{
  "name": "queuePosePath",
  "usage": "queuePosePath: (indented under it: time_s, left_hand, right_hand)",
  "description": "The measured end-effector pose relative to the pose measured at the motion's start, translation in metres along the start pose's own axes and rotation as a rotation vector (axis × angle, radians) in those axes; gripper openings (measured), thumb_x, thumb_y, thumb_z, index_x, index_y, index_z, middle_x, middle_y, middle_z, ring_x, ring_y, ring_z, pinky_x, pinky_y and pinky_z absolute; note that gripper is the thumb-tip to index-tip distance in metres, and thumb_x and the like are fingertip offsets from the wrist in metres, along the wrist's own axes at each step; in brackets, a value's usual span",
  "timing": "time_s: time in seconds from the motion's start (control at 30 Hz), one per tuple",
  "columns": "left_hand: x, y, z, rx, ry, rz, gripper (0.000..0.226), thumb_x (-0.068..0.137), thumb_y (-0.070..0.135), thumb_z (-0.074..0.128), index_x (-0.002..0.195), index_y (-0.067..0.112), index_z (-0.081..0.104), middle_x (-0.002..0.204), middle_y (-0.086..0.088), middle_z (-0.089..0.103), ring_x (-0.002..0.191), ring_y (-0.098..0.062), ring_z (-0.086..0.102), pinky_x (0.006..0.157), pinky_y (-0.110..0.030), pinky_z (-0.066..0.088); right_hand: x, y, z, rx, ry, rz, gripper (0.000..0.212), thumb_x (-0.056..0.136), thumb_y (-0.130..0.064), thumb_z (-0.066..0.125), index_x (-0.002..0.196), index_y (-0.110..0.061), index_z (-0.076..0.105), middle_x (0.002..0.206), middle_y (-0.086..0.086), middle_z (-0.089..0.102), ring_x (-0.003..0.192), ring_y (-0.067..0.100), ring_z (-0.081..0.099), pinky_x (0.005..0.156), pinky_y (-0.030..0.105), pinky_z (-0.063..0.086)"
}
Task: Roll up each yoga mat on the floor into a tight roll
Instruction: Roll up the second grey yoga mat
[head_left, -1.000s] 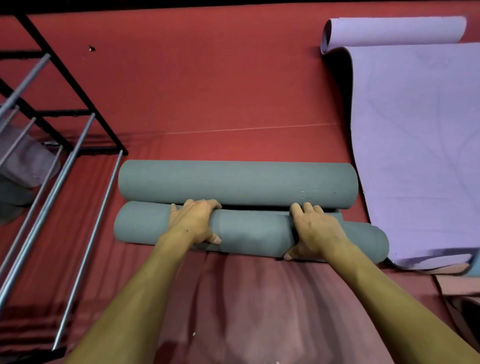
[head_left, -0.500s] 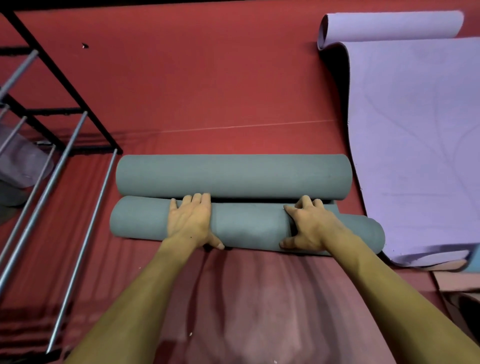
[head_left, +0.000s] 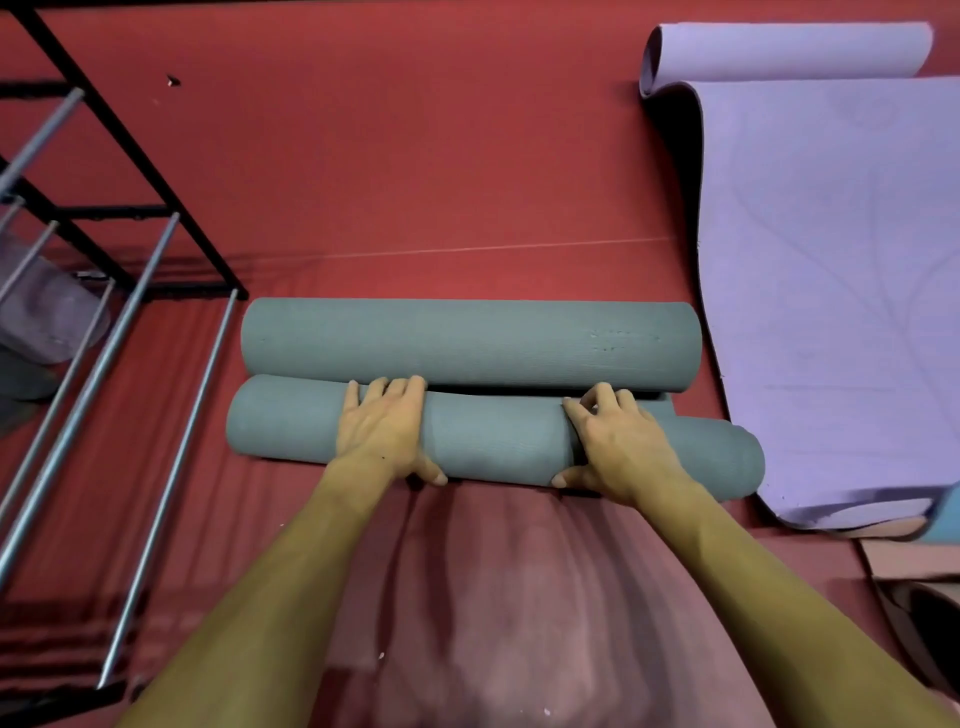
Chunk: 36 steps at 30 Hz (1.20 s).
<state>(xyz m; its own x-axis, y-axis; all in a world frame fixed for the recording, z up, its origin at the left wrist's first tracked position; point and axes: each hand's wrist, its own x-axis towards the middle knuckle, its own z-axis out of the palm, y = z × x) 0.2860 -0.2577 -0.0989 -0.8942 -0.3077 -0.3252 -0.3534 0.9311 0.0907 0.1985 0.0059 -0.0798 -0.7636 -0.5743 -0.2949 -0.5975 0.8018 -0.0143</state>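
Two grey-green rolled yoga mats lie side by side on the red floor (head_left: 415, 156). The far roll (head_left: 467, 343) lies untouched. Both my hands are on the near roll (head_left: 493, 441), which touches the far one. My left hand (head_left: 384, 431) wraps over its middle-left, fingers across the top and thumb on the near side. My right hand (head_left: 618, 447) grips it further right the same way. The near roll's right end (head_left: 727, 457) sticks out past the far roll, uneven. A purple mat (head_left: 831, 286) lies mostly flat at the right, its far end (head_left: 779, 52) curled.
A black and silver metal rack (head_left: 130, 312) stands at the left, close to the rolls' left ends. Edges of a blue mat (head_left: 945, 514) and a peach mat (head_left: 909, 561) show at the lower right. A paler pink patch of floor (head_left: 519, 597) lies under my arms.
My hands have slid forward over the top of the near roll, fingers now reaching its far side. The near roll sits pressed against the far roll.
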Motion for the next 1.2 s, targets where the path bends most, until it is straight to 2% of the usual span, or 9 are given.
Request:
queuePosePath:
  time_s: [0.2,0.3,0.4,0.63,0.77,0.83,0.9,1.1,1.2]
  left_hand:
    - [-0.004,-0.003,0.006,0.077,0.061,0.038,0.124,0.036,0.077,0.088,0.144,0.039,0.041,0.140,0.017,0.053,0.135,-0.017,0.042,0.123,-0.049,0.021]
    - [-0.003,-0.004,-0.003,0.113,0.047,0.046,0.109,0.032,0.081,0.083,0.129,0.043,0.051,0.126,0.019,0.062,0.121,-0.015,0.051,0.105,-0.045,0.034]
    - [-0.006,0.001,-0.014,0.163,-0.093,0.071,0.096,0.030,0.083,0.080,0.113,0.040,0.058,0.105,0.017,0.068,0.107,-0.018,0.058,0.084,-0.043,0.033]
    - [-0.013,0.010,-0.019,0.073,-0.240,0.016,0.100,0.030,0.076,0.091,0.120,0.043,0.060,0.109,0.017,0.070,0.114,-0.017,0.063,0.096,-0.047,0.038]
    - [-0.015,0.012,-0.011,0.080,-0.258,0.026,0.131,0.038,0.070,0.094,0.153,0.051,0.034,0.165,0.004,0.031,0.154,-0.029,0.024,0.120,-0.060,0.026]
    - [-0.015,0.009,-0.010,0.045,-0.276,0.016,0.141,0.042,0.066,0.096,0.160,0.050,0.020,0.175,-0.001,-0.003,0.160,-0.034,-0.002,0.125,-0.062,0.014]
    - [-0.014,0.007,-0.009,0.022,-0.286,0.011,0.147,0.041,0.066,0.096,0.162,0.048,0.014,0.173,-0.003,-0.017,0.160,-0.034,-0.011,0.126,-0.063,0.007]
    - [-0.016,0.008,-0.004,-0.068,-0.243,0.023,0.128,0.035,0.061,0.098,0.139,0.037,0.029,0.169,-0.004,0.017,0.160,-0.034,-0.002,0.121,-0.071,0.010]
    - [-0.013,0.006,-0.007,-0.044,-0.258,0.015,0.127,0.040,0.063,0.097,0.149,0.041,0.034,0.173,-0.012,0.001,0.158,-0.035,-0.016,0.123,-0.069,0.001]
  right_hand:
    - [0.000,-0.018,0.013,-0.100,-0.051,0.023,0.132,0.057,-0.071,0.087,0.158,-0.016,0.023,0.146,0.008,0.038,0.133,0.035,0.042,0.116,0.064,0.028]
    - [-0.002,-0.017,0.017,-0.134,0.011,0.047,0.119,0.058,-0.061,0.091,0.152,-0.021,0.030,0.139,0.007,0.046,0.124,0.033,0.049,0.106,0.057,0.039]
    - [-0.003,-0.004,0.005,-0.027,-0.117,-0.015,0.111,0.055,-0.066,0.086,0.146,-0.030,0.032,0.133,0.002,0.050,0.121,0.032,0.050,0.100,0.051,0.045]
    - [-0.002,-0.003,0.000,0.046,-0.235,-0.024,0.119,0.042,-0.068,0.091,0.143,-0.034,0.037,0.138,0.001,0.047,0.126,0.032,0.047,0.108,0.052,0.042]
    - [-0.002,0.001,-0.006,0.084,-0.246,-0.019,0.115,0.046,-0.064,0.092,0.147,-0.035,0.045,0.135,0.006,0.031,0.119,0.029,0.034,0.107,0.046,0.044]
    - [-0.001,0.000,-0.011,0.087,-0.269,-0.053,0.117,0.052,-0.061,0.092,0.153,-0.032,0.039,0.133,0.006,0.035,0.120,0.029,0.036,0.102,0.046,0.049]
    - [0.002,-0.003,-0.011,0.079,-0.291,-0.049,0.130,0.054,-0.059,0.093,0.160,-0.027,0.025,0.138,0.007,0.038,0.128,0.031,0.039,0.103,0.047,0.049]
    - [0.000,-0.014,0.003,0.065,-0.195,-0.030,0.108,0.044,-0.060,0.095,0.130,-0.023,0.042,0.125,0.005,0.044,0.116,0.031,0.046,0.100,0.048,0.047]
    - [0.000,-0.005,0.003,0.103,-0.157,-0.048,0.111,0.048,-0.063,0.091,0.143,-0.032,0.045,0.126,0.002,0.038,0.114,0.025,0.036,0.099,0.044,0.049]
